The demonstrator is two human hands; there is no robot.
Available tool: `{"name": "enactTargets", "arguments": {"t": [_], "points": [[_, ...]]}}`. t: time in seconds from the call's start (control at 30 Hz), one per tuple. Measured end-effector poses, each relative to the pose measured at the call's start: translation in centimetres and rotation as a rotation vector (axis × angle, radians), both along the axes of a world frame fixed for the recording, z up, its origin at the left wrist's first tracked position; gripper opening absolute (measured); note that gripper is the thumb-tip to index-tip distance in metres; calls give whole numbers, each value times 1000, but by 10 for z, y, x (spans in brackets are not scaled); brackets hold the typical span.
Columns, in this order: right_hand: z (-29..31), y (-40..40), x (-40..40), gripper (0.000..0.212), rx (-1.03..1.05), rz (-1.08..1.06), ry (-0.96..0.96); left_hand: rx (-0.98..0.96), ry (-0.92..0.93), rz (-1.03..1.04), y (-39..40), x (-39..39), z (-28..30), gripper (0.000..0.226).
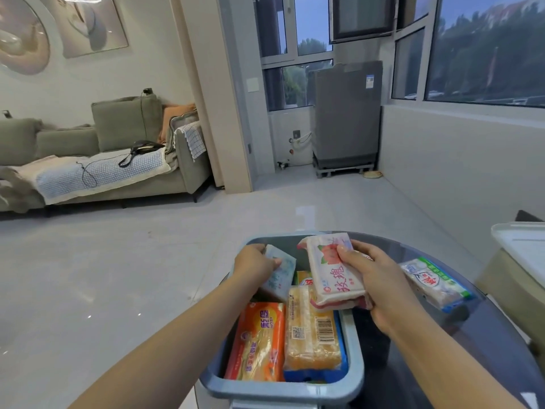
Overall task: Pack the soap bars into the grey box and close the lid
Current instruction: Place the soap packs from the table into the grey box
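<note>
**Both hands holding soap over the open grey box**

Your left hand [255,265] is inside the grey box [352,364], fingers curled round a pale blue-and-white soap bar [280,274] that stands tilted against the box's left wall. Your right hand [373,278] grips a pink-and-white soap pack [330,268] printed with a red flower; the thumb lies across its face and the fingers wrap behind it. That pack hangs above the far right part of the box, just over the rim, with a second pink-edged layer showing beneath it.

The grey box sits open on the dark glass desk [442,349], at its left edge. Already lying in the box: an orange-wrapped soap bar [259,340] on the near left, and beside it, touching, a yellow soap bar [309,332] in clear wrap with a barcode facing up. The yellow bar rests on something blue [318,371]. Between the two soaps you are holding, a bit of yellow-and-green wrapper [302,277] peeks out deeper in the box.

One soap pack remains outside: a green-and-white soap pack [436,283] lies on the desk to the right of your right hand, well apart from the box. Further right, at the edge of view, a pale translucent lid [522,246] lies on a separate surface.

Beyond the desk is a tiled floor [118,261], a grey-green sofa [126,134] at the left wall and a covered appliance [346,113] by the windows.
</note>
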State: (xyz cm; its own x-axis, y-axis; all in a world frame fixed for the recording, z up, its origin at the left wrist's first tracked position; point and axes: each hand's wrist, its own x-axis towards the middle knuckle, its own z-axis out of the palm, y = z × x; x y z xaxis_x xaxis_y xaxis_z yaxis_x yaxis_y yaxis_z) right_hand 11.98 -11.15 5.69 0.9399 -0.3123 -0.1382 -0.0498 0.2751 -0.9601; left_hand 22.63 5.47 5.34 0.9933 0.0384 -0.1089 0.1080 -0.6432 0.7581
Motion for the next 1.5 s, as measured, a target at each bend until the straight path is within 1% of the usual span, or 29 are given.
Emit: {"name": "enactTargets", "arguments": {"t": [0.07,0.13,0.23,0.33,0.4,0.5,0.57,0.6,0.63,0.7,0.8,0.9,1.03,1.2,1.37,1.43,1.5], "points": [[1,0,0,36,-11,5,5,34,-20,13,2,-1,0,54],[3,0,0,34,-39,9,15,-5,-50,16,6,-2,0,55],[8,2,7,37,-152,35,43,-121,-100,14,14,-8,3,47],[15,10,23,44,-258,80,83,-287,-198,45,23,-14,6,33],[17,21,39,47,-336,116,118,-301,-311,55,30,-17,7,29],[14,44,67,40,-401,170,190,-274,-404,58,40,-19,5,29],[9,58,83,36,-344,189,252,-230,-372,64,45,-17,1,31],[6,64,90,35,-319,187,271,-216,-325,63,47,-15,-2,35],[3,69,95,35,-329,181,283,-243,-271,53,48,-13,-3,39],[-2,73,101,34,-455,165,301,-359,-168,13,50,-9,-5,46],[-6,69,101,34,-701,144,321,-476,-78,10,51,-6,-7,54],[-10,67,99,35,-680,210,358,-521,-55,16,51,-5,-9,56],[-8,74,95,37,-744,296,344,-562,-45,16,50,-5,-7,54],[-2,72,86,39,-733,414,324,-502,-49,15,49,-6,-5,52],[8,71,74,38,-886,517,317,-376,-77,3,48,-12,-1,45],[10,71,69,32,-916,518,300,-298,-96,11,47,-15,1,46],[11,68,64,31,-921,467,246,-204,-146,23,44,-18,3,47]]}}
